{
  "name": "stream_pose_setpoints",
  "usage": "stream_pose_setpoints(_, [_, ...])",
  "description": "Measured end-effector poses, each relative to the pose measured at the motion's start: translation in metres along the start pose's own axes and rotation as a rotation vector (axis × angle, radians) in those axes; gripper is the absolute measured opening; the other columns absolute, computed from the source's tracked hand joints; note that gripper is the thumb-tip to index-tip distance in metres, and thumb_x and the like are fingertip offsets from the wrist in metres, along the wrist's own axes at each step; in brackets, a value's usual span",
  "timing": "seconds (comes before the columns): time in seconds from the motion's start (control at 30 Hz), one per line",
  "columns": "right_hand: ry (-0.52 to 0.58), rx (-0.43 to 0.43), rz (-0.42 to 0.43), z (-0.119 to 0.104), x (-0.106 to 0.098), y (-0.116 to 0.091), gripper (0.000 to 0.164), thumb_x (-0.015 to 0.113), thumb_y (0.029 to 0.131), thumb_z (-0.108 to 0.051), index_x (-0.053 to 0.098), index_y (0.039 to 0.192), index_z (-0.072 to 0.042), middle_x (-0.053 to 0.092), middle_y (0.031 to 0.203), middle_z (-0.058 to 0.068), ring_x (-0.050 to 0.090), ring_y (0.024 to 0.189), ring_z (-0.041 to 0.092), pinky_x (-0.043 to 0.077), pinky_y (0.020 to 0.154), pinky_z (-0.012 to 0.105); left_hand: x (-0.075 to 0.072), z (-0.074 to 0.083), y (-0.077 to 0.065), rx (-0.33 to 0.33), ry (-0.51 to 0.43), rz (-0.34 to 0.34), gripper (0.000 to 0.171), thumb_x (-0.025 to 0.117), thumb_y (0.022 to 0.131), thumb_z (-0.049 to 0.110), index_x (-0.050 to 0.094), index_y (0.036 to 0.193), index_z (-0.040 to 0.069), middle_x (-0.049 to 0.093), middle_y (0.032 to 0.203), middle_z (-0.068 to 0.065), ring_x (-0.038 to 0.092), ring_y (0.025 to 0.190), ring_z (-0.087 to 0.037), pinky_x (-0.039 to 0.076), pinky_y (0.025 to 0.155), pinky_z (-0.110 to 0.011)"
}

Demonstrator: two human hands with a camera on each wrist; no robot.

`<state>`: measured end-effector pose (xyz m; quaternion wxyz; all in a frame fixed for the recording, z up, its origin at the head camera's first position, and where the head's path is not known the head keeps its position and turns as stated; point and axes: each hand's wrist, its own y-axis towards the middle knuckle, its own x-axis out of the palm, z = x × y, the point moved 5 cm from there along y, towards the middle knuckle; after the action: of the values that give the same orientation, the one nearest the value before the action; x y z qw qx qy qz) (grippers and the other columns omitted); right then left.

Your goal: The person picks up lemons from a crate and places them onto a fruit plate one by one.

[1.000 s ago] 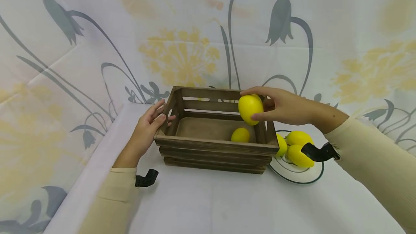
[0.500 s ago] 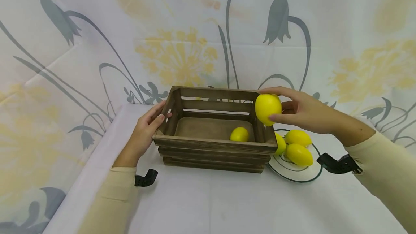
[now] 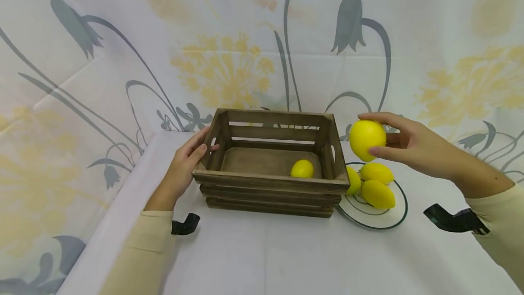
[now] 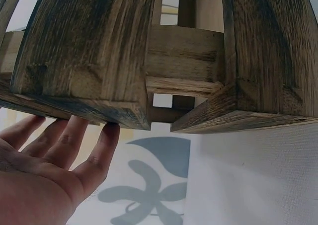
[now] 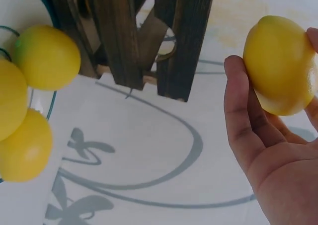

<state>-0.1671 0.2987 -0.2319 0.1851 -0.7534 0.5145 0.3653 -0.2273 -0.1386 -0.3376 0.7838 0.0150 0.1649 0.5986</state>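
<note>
My right hand (image 3: 413,142) pinches a yellow lemon (image 3: 367,140) between thumb and fingers, above the plate and just right of the wooden crate (image 3: 270,188). The right wrist view shows the held lemon (image 5: 279,66) apart from the crate's end. My left hand (image 3: 182,165) holds the left end of the brown slatted crate by its rim and handle hole; its fingertips meet the wood in the left wrist view. Inside the crate, near its right front corner, lies another lemon (image 3: 302,169), its bottom hidden by the front slats.
Right of the crate, a white plate (image 3: 395,217) with a dark green rim bears three lemons (image 3: 377,195), one partly hidden by the crate. A white cloth (image 3: 245,254) covers the table. Behind hangs a cloth backdrop (image 3: 254,22) with printed flowers.
The right hand has carried its lemon rightward, from over the crate's right end to above the plate. The left hand stays on the crate, and the lemon inside lies where it was.
</note>
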Motion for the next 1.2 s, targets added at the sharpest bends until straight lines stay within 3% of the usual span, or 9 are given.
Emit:
stream_pose_setpoints(0.13, [-0.022,0.045,0.016,0.013,-0.004,-0.006,0.068,0.067,0.095,-0.009,0.039,0.152,-0.032,0.051,0.133,-0.009,0.069,0.097,0.009,0.053,0.079,0.020,-0.001,0.002,0.000,0.002,0.012,0.000,0.051,0.038,0.109,0.030,0.029,0.159,0.022,0.047,0.152,-0.018,0.058,0.125,-0.002,0.041,0.103,-0.014])
stream_pose_setpoints(0.23, [-0.042,0.073,0.013,0.023,-0.005,-0.010,0.066,0.067,0.096,-0.013,0.038,0.152,-0.032,0.046,0.137,-0.009,0.068,0.098,0.007,0.053,0.079,0.020,-0.001,0.002,0.000,0.000,0.015,-0.007,0.052,0.038,0.109,0.032,0.027,0.159,0.024,0.037,0.161,-0.009,0.061,0.120,0.000,0.034,0.110,-0.016])
stream_pose_setpoints(0.33, [-0.054,0.103,0.009,0.034,-0.003,-0.016,0.065,0.066,0.097,-0.016,0.038,0.153,-0.032,0.043,0.142,-0.009,0.067,0.100,0.003,0.053,0.079,0.021,0.001,0.001,0.001,-0.010,-0.023,-0.032,0.053,0.037,0.109,0.033,0.026,0.160,0.025,0.026,0.166,0.000,0.063,0.117,-0.001,0.041,0.108,-0.024])
stream_pose_setpoints(0.47, [-0.062,0.136,0.021,0.051,-0.001,-0.024,0.065,0.066,0.096,-0.016,0.038,0.152,-0.033,0.039,0.146,-0.012,0.066,0.101,-0.001,0.053,0.078,0.021,0.002,0.000,0.002,0.000,-0.053,-0.041,0.053,0.037,0.109,0.034,0.026,0.160,0.025,0.029,0.165,-0.001,0.062,0.121,-0.004,0.053,0.096,-0.026])
stream_pose_setpoints(0.6, [-0.070,0.130,0.025,0.066,0.000,-0.033,0.065,0.066,0.097,-0.016,0.038,0.153,-0.030,0.037,0.150,-0.013,0.066,0.100,-0.003,0.053,0.077,0.021,0.002,0.002,0.003,0.005,-0.065,-0.039,0.053,0.037,0.109,0.035,0.026,0.160,0.027,0.028,0.165,0.002,0.061,0.123,-0.006,0.053,0.096,-0.024])
stream_pose_setpoints(0.73, [-0.059,0.127,0.000,0.082,0.004,-0.041,0.063,0.062,0.099,-0.016,0.035,0.155,-0.025,0.032,0.158,0.001,0.065,0.099,-0.004,0.055,0.076,0.022,0.003,0.001,0.001,-0.024,-0.082,-0.059,0.053,0.036,0.109,0.034,0.024,0.160,0.027,0.025,0.166,0.003,0.060,0.123,-0.007,0.054,0.094,-0.027])
stream_pose_setpoints(0.9, [-0.070,0.195,-0.012,0.101,0.005,-0.050,0.061,0.060,0.101,-0.020,0.033,0.156,-0.026,0.026,0.159,0.019,0.064,0.097,-0.007,0.054,0.075,0.022,0.001,0.001,0.002,-0.023,-0.064,-0.051,0.054,0.037,0.109,0.037,0.024,0.160,0.027,0.026,0.166,0.003,0.061,0.121,-0.005,0.052,0.096,-0.022])
stream_pose_setpoints(1.0, [-0.076,0.218,-0.018,0.111,0.007,-0.055,0.062,0.061,0.100,-0.022,0.034,0.156,-0.026,0.031,0.156,0.011,0.062,0.097,-0.007,0.054,0.075,0.023,0.001,0.000,0.002,-0.030,-0.067,-0.047,0.054,0.039,0.108,0.037,0.025,0.160,0.027,0.028,0.165,0.002,0.061,0.121,-0.003,0.051,0.096,-0.020])
stream_pose_setpoints(1.2, [-0.078,0.232,-0.020,0.128,0.012,-0.065,0.061,0.062,0.100,-0.023,0.035,0.155,-0.021,0.034,0.139,-0.025,0.066,0.091,0.000,0.054,0.073,0.024,0.000,-0.003,0.001,-0.044,-0.073,-0.049,0.055,0.040,0.108,0.037,0.025,0.160,0.027,0.030,0.164,0.002,0.061,0.121,-0.002,0.052,0.094,-0.020])
